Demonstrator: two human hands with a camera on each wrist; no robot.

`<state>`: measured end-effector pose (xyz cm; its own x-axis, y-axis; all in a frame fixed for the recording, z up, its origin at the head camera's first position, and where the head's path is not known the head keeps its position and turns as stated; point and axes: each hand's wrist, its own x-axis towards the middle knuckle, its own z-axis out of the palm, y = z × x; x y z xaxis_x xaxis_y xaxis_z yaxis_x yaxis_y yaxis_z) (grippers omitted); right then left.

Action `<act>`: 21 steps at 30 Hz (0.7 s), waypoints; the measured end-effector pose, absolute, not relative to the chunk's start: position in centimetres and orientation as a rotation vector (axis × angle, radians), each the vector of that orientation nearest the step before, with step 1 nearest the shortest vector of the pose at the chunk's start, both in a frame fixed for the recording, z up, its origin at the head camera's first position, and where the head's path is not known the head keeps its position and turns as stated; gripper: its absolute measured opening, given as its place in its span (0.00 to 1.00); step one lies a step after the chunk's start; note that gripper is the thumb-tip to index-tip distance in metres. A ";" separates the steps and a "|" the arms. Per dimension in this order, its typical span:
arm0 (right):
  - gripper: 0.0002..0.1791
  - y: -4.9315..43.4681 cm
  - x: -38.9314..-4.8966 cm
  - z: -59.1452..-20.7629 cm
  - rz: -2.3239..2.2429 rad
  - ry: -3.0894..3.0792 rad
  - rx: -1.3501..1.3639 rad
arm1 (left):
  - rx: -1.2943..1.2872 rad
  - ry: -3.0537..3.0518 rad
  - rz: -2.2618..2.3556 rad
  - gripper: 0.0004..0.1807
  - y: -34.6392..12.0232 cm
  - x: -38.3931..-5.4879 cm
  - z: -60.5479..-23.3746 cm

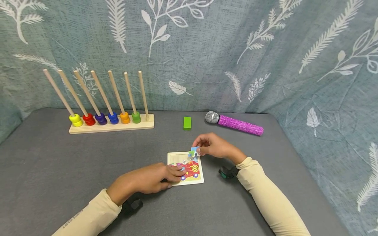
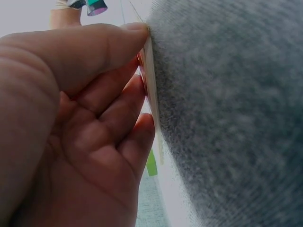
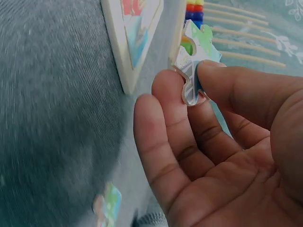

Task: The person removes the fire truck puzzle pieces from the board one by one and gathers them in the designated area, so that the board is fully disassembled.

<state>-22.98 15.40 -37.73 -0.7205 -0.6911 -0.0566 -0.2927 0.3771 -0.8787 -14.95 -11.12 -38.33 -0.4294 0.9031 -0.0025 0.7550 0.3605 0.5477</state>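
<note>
A small wooden jigsaw puzzle board (image 1: pixel 192 183), showing a red vehicle with wheels, lies flat on the grey table. My left hand (image 1: pixel 156 178) rests over its left side, fingers stretched across the picture. In the left wrist view the thumb (image 2: pixel 128 38) touches the board's edge. Above the board's far right corner, my right hand (image 1: pixel 215 146) pinches a blue, green and white puzzle piece (image 3: pixel 202 45) between thumb and fingers. The piece is raised and tilted in the right wrist view. A second puzzle piece (image 3: pixel 111 203) lies on the table there, partly out of frame.
At the back left stands a wooden peg rack (image 1: pixel 134 127) with coloured beads at the bases of its tall rods. A green block (image 1: pixel 187 123) and a purple glittery microphone (image 1: pixel 240 125) lie behind the board. A patterned curtain (image 1: pixel 200 65) hangs behind the table.
</note>
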 end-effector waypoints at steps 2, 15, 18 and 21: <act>0.09 15.7 -23.0 -37.5 -1.257 2.272 -0.864 | 1.470 2.323 0.695 0.20 -11.2 -14.9 -38.4; 0.08 19.6 -23.3 -36.6 -1.253 2.375 -0.719 | 1.427 2.330 0.678 0.20 -11.1 -14.9 -38.4; 0.09 20.3 -23.4 -36.5 -1.311 2.352 -0.680 | 1.408 2.319 0.691 0.20 -11.1 -14.9 -38.4; 0.09 21.0 -23.6 -36.6 -1.341 2.351 -0.645 | 1.401 2.315 0.700 0.20 -11.1 -14.9 -38.4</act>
